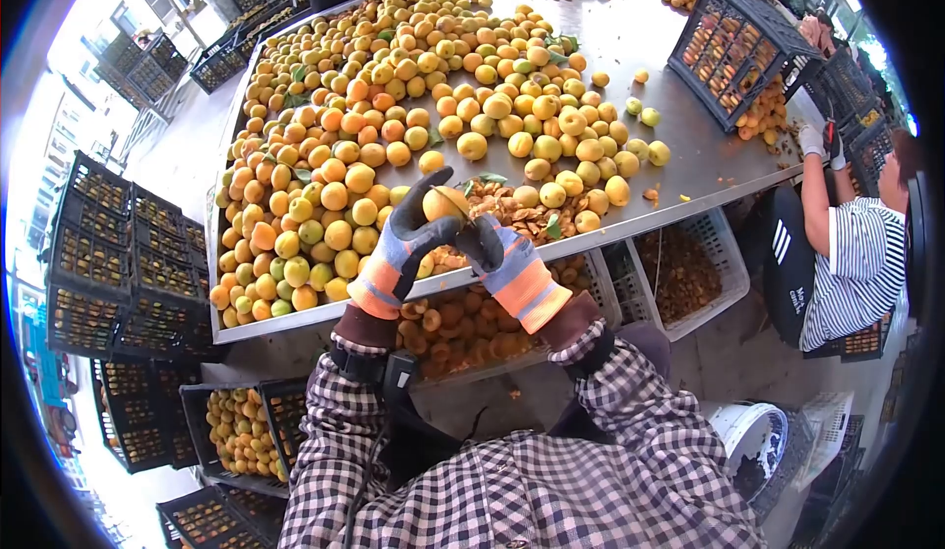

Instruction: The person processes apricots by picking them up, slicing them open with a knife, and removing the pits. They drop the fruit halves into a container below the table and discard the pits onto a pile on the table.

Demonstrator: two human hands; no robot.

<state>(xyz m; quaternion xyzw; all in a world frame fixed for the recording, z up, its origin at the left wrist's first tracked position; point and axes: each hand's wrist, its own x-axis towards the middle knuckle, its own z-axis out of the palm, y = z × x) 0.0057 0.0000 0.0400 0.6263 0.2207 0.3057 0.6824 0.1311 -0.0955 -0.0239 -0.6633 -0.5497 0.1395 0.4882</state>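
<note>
Above the near edge of the metal table, my gloved left hand is closed around a yellow-orange apricot. My right hand, gloved too, has its fingers bent together against the fruit's right side. A thin dark line shows at that side; whether it is a blade cannot be made out. Just behind my hands lies a heap of brownish apricot pieces. Whole apricots cover the table's left and middle. Below the edge, under my wrists, a crate holds halved apricots.
A steel tabletop carries a tipped black crate spilling apricots at right. A white crate of brown scraps stands below. Stacked black crates line the left. A co-worker in a striped shirt sits at right. A white bucket stands lower right.
</note>
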